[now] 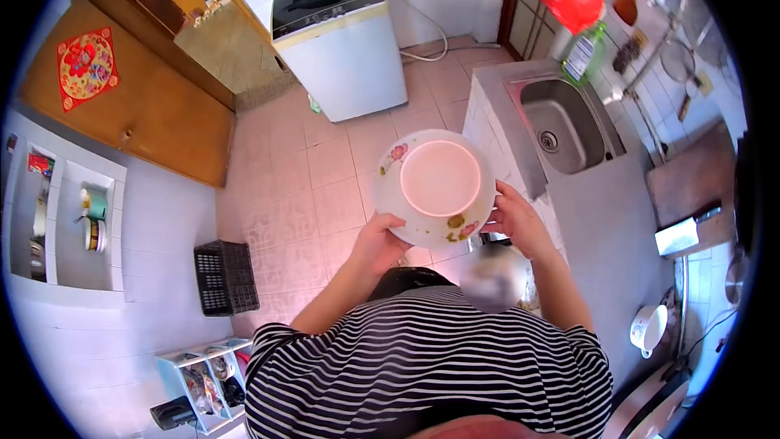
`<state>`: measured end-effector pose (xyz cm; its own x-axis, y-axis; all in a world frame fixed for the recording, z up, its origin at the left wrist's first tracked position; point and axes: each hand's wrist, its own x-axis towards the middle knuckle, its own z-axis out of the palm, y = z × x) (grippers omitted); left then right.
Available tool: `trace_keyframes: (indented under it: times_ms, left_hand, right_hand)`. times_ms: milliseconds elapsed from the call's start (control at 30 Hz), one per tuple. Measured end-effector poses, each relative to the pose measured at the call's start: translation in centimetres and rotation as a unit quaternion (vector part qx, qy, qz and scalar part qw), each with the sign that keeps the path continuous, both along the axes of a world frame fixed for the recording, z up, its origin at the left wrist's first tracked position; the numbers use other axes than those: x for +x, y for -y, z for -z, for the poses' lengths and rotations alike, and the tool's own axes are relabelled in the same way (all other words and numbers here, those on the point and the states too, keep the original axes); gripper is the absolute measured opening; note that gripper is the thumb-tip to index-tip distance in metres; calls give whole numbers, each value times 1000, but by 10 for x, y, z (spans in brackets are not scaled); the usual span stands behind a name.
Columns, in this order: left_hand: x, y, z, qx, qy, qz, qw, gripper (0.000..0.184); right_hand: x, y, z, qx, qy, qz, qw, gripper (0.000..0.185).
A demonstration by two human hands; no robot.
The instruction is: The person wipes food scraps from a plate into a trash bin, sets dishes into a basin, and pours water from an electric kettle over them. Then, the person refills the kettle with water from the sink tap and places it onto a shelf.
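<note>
A white plate (390,187) with pink flowers and green-brown leaves is held in front of my body, over the floor. Its round middle looks pale pink with a raised ring. I cannot tell which face is turned up. My left hand (377,245) grips the near left rim, thumb on top and the other fingers mostly hidden underneath. On the right rim, my right hand (520,221) is closed with its fingers at the edge. Below the plate, close to my right forearm, a round patch (494,278) is too blurred to name.
A steel sink (569,126) is set in the right counter, with a green bottle (583,57) behind it. A cleaver (681,236) lies on a cutting board (691,179); a white pot (648,328) stands nearer. A white washing machine (349,73) and black crate (226,278) stand on the floor.
</note>
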<state>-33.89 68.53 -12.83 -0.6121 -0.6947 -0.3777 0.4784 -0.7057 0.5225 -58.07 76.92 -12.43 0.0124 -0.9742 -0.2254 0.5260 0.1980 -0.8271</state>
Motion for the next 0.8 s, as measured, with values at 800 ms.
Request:
trace_keyframes:
  times_ms: [800]
  left_hand:
    - [58, 363, -76, -108, 83, -35, 990, 49]
  right_hand:
    - [53, 427, -45, -41, -102, -88, 990, 33]
